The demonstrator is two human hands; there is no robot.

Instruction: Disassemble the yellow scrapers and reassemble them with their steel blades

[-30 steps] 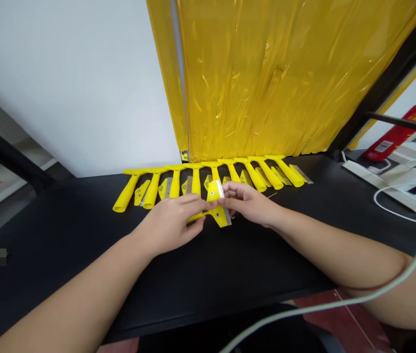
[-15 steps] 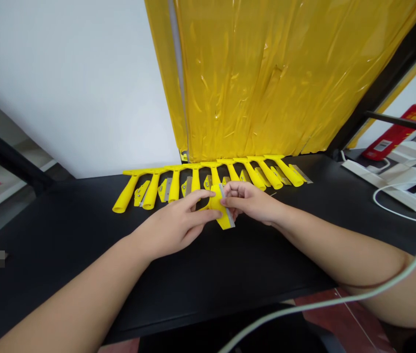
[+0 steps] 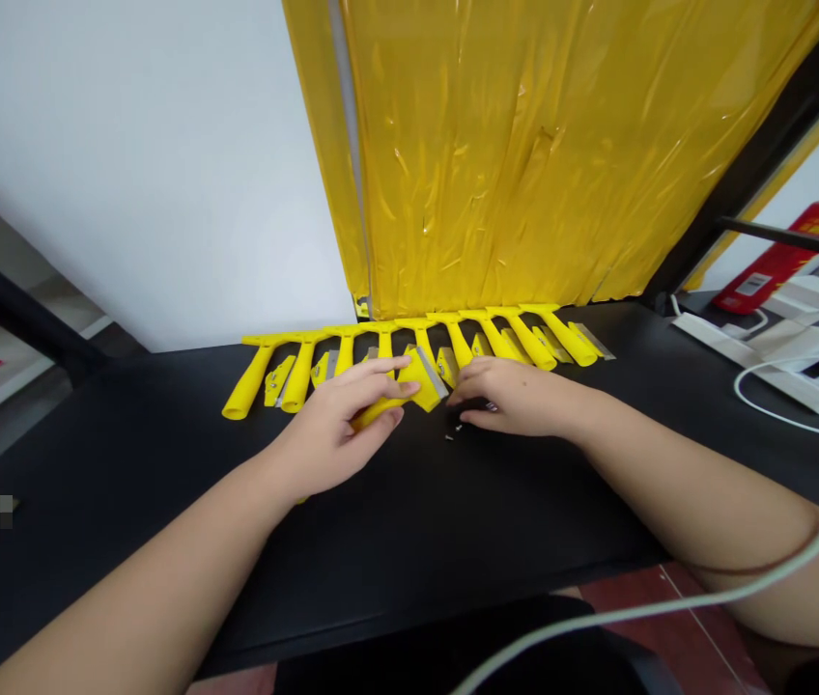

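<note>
A yellow scraper (image 3: 424, 381) with a grey metal blade along one edge is in my left hand (image 3: 341, 420), whose fingers and thumb are closed round its handle. Its head is tilted and points away to the right. My right hand (image 3: 518, 398) hovers low over the black tabletop, just right of the blade, with curled fingers and the thumb apart from them. Beneath and beside those fingertips lie a few small screws (image 3: 449, 437). I see nothing held in the right hand.
Behind my hands runs a row of yellow scraper handles (image 3: 257, 381) with small yellow blade-bearing parts (image 3: 279, 378) between them. A yellow plastic sheet (image 3: 496, 164) hangs behind. White power strips (image 3: 749, 362) and a red bottle (image 3: 786, 256) are at right; a pale cable (image 3: 641, 603) crosses the front.
My right hand has let go of the scraper's head and moved down toward the screws. The left hand has shifted slightly left with the scraper, whose head has turned.
</note>
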